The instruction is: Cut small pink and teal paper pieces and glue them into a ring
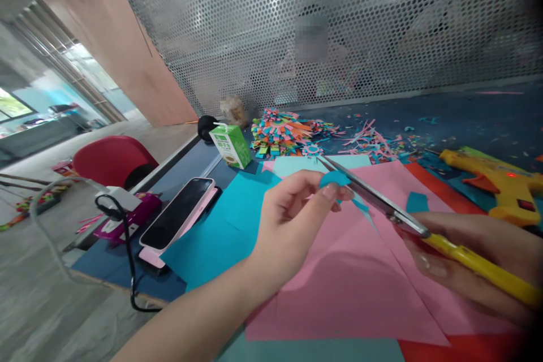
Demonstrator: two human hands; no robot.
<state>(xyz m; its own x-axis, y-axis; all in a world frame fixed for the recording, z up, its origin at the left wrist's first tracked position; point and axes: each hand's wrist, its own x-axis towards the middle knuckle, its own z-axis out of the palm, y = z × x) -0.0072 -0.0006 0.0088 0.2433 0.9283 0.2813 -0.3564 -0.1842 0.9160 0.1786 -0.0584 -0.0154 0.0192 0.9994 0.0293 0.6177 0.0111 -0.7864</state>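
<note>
My left hand (pixel 291 209) pinches a small blue paper piece (pixel 334 178) between thumb and fingertips, above a pink sheet (pixel 339 294). My right hand (pixel 479 232) is closed around yellow-handled scissors (pixel 395 218), their slightly parted blades right beside the piece. I judge this to be the trimming step; another snip calls for fingertips clear of the blades. Beyond stands a green drink carton (pixel 231 146) (straw (pixel 221 124) at its top, contents hidden).
</note>
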